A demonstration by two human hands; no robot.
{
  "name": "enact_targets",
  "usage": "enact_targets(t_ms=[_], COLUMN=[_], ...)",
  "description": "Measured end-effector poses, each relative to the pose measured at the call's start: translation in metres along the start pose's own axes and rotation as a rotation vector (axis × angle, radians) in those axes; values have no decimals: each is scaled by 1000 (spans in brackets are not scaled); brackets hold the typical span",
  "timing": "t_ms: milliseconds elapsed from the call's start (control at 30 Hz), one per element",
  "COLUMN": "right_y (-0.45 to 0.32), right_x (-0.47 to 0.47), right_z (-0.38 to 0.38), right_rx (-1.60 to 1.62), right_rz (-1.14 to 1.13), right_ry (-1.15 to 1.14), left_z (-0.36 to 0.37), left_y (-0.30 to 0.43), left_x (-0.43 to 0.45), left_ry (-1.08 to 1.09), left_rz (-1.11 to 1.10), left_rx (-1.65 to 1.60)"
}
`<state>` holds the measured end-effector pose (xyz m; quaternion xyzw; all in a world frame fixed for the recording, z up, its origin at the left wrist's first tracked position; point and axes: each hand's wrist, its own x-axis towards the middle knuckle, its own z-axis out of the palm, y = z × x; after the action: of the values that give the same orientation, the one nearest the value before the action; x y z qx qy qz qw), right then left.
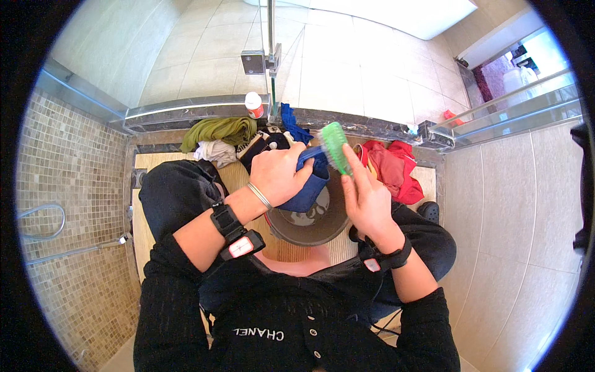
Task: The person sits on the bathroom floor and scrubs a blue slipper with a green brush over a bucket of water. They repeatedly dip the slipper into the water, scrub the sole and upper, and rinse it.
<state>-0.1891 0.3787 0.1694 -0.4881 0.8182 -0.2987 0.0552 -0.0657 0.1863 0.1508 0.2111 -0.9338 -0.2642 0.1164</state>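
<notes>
My left hand (280, 173) grips a dark blue cloth (304, 194), which hangs down over the brown bucket (290, 234). A green scrub brush (335, 142) is in my right hand (369, 200), its pale bristles facing left against or close beside the upper end of the cloth. Whether bristles and fabric touch, I cannot tell. Inside the bucket, some water with a little foam shows at the bottom. The part of the cloth under my left fingers is hidden.
Beyond the bucket lie an olive green cloth (221, 132), a white cloth (216, 152), black clothing (262, 145) and a blue cloth (295, 124). Red garments (395, 169) are on the right. A white bottle (254, 105) stands on the stone sill, beside a glass door hinge (254, 63).
</notes>
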Motion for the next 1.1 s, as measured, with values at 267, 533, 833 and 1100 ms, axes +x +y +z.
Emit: enact_targets(t_ms=[267,533,833,1100], right_y=[-2,1,5,-5], right_x=[-5,0,3,-8], right_z=[10,4,3,8], right_rx=[18,-77,-162,-43], right_rz=[-114,-11,76,-50], right_ry=[-31,-12,-9,-75], left_z=[2,6,13,9], left_y=[-1,-6,-7,-3], left_x=[2,4,3,3], left_ry=[13,13,46,40], left_rz=[49,103,120,102], left_rx=[122,183,188,195])
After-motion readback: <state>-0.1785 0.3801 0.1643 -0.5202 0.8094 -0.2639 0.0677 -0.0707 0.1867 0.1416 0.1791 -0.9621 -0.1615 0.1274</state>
